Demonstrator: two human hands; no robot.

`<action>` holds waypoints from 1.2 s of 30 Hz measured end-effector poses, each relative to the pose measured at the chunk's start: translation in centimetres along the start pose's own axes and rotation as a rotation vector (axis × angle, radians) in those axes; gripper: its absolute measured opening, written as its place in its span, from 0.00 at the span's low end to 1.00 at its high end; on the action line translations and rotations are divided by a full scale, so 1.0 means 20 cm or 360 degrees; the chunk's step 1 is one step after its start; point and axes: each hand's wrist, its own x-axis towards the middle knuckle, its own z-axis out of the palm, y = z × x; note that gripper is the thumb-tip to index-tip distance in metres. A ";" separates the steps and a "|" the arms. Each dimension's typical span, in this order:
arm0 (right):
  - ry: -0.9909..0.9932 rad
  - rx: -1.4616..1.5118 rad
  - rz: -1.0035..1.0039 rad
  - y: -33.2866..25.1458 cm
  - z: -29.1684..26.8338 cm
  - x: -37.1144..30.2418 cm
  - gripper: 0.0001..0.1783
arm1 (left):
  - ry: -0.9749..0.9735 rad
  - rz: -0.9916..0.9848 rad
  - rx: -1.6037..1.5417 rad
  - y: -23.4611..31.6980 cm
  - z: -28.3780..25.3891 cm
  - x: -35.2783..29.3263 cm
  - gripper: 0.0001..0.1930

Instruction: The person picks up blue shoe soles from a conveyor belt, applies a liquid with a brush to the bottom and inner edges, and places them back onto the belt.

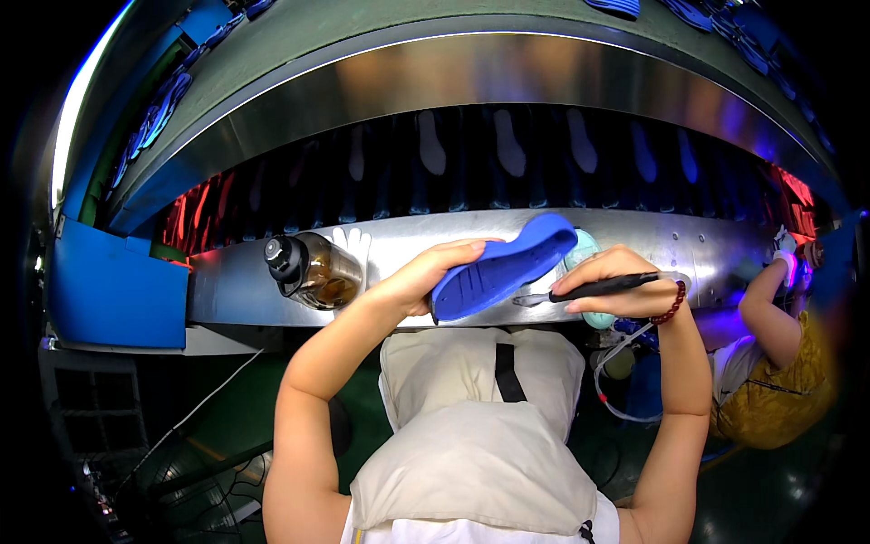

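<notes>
In front of me my left hand [441, 270] grips the heel or toe end of a blue shoe sole [507, 265], holding it tilted with its hollow side toward me. My right hand [616, 279] is closed round a black-handled tool [603, 287], probably a brush. The tool's pale tip points left, close to the sole's lower edge; I cannot tell whether they touch. Behind my right hand sits a pale teal round thing [584, 247], mostly covered by the hand.
A dark-lidded bottle of brown liquid [328, 272] stands left on the metal ledge [227, 288], beside a white glove [352, 243]. Beyond, soles [509, 145] lie in a dark slot below the green belt [362, 45]. A clear tube [609, 403] loops right; a co-worker [770, 363] sits there.
</notes>
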 end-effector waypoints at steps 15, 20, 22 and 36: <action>0.1747 -0.0131 0.0001 0.34 0.24 0.19 0.08 | -0.0044 0.0169 -0.0977 -0.22 0.00 0.14 0.25; 0.1177 -0.0161 -0.0091 0.14 0.47 0.17 0.09 | 0.0130 0.0290 -0.0857 -0.25 -0.12 0.12 0.24; 0.0699 0.0546 -0.0115 0.13 0.38 0.04 0.09 | 0.0116 0.0407 -0.0668 -0.21 -0.14 0.05 0.26; 0.1238 0.1874 -0.0259 0.39 0.46 0.04 0.09 | -0.0006 0.2178 -0.1453 1.16 -0.64 -0.51 0.38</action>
